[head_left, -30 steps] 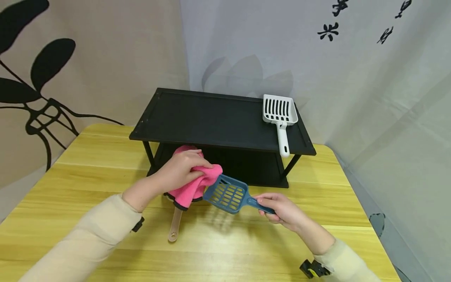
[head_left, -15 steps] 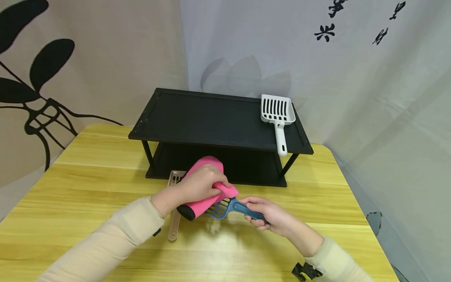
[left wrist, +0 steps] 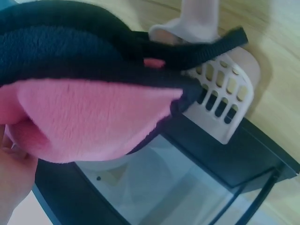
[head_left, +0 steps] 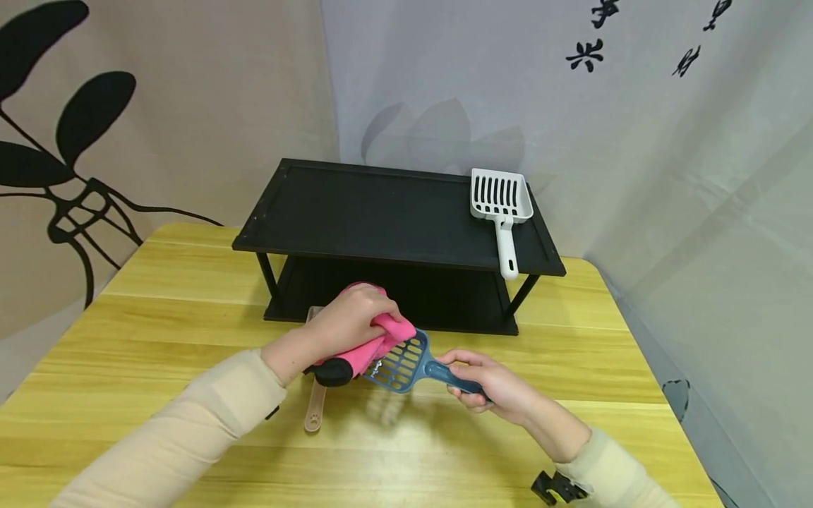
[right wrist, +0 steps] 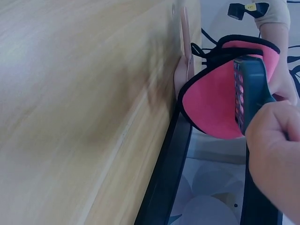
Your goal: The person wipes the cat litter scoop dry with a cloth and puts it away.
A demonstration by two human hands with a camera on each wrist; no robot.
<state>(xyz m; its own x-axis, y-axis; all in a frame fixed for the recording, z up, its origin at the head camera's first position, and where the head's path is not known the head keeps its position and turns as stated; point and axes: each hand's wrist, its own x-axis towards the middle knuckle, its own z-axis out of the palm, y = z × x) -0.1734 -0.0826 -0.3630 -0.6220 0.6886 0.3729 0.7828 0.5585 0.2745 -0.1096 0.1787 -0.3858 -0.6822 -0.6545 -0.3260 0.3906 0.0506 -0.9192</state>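
My right hand point(head_left: 492, 384) grips the handle of a blue slotted litter scoop point(head_left: 406, 363), its head tilted up toward the left above the table. In my left hand point(head_left: 349, 321) is a pink cloth point(head_left: 396, 330) with black edging, pinched and bunched against the scoop's slotted head. The left wrist view shows the cloth's pink side point(left wrist: 93, 122) hanging wide, with a black strap point(left wrist: 211, 51) at its edge. Beneath the left hand a beige litter scoop point(head_left: 315, 409) lies on the table, its head mostly covered in the head view; its slots point(left wrist: 220, 84) show in the left wrist view.
A black two-tier rack point(head_left: 368, 212) stands at the back of the wooden table point(head_left: 190, 310). On its top shelf, at the right end, lies a white litter scoop point(head_left: 502, 201), its handle over the front edge. Printed curtains point(head_left: 413, 85) hang behind.
My left hand has moved the cloth right onto the blue scoop's head, covering most of it, then slid back a little left. The right hand has stayed nearly in place with the blue scoop.
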